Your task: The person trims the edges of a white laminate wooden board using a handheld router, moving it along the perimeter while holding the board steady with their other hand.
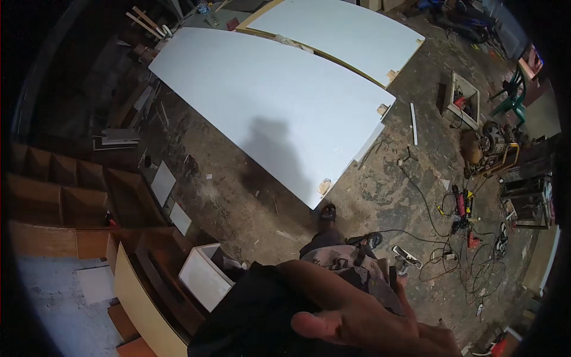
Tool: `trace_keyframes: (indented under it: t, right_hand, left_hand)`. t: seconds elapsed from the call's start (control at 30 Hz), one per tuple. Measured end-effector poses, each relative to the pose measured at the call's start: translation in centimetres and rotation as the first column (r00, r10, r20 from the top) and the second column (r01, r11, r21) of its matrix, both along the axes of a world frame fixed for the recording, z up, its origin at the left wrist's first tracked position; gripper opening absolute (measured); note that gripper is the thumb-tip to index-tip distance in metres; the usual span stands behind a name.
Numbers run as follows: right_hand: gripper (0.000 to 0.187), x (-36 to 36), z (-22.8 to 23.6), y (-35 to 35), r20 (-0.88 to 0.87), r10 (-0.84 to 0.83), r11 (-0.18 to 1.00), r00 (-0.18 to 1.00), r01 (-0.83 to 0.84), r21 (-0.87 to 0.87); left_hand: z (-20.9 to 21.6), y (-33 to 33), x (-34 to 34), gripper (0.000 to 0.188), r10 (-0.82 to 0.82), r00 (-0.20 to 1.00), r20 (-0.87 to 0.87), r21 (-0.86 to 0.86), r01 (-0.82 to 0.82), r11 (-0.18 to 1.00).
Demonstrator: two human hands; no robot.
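Well ahead of the bare hands [372,327] and off to the left: a large white rectangular panel [238,89], lying flat, untouched, long axis running away far-left, near corner pointing bodyward. Thumb sticking out, fingers hidden, can't tell spread or closed; no telling the nearer hand, left or right.

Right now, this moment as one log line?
hand: close to camera, thumb showing, left or right unclear | hold: can't tell | white panels: two, side by side | brown shelves: picture's left
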State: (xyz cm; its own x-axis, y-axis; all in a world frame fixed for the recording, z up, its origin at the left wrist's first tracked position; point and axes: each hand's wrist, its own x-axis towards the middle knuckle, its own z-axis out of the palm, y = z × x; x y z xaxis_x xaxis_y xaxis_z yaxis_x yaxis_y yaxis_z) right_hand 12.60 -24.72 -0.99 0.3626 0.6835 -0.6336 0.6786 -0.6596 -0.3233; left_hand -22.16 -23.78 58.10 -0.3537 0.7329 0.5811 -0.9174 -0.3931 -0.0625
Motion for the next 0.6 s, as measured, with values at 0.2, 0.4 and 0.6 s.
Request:
trace_keyframes:
  t: [0.2, 0.4, 0.6]
  right_hand:
    - [0.072, 2.8, -4.3, -0.1, 0.108, 0.077, 0.997, 0.991, -0.078, 0.012]
    - [0.074, 5.3, -8.7, -0.3, 0.14, 0.166, 0.986, 0.976, -0.169, 0.009]
    - [0.083, 9.6, -8.6, 0.8, 0.206, 0.087, 0.996, 0.975, -0.085, -0.019]
  left_hand:
    - [-2.0, 2.3, 1.8, 0.097, 0.397, 0.917, -0.046, 0.205, -0.38, 0.902]
    - [-4.6, 3.1, -0.6, 0.089, 0.42, 0.828, -0.371, 0.371, -0.282, 0.885]
    - [-10.7, 0.5, 1.4, 0.076, 0.089, 0.718, -0.691, 0.314, 0.187, 0.931]
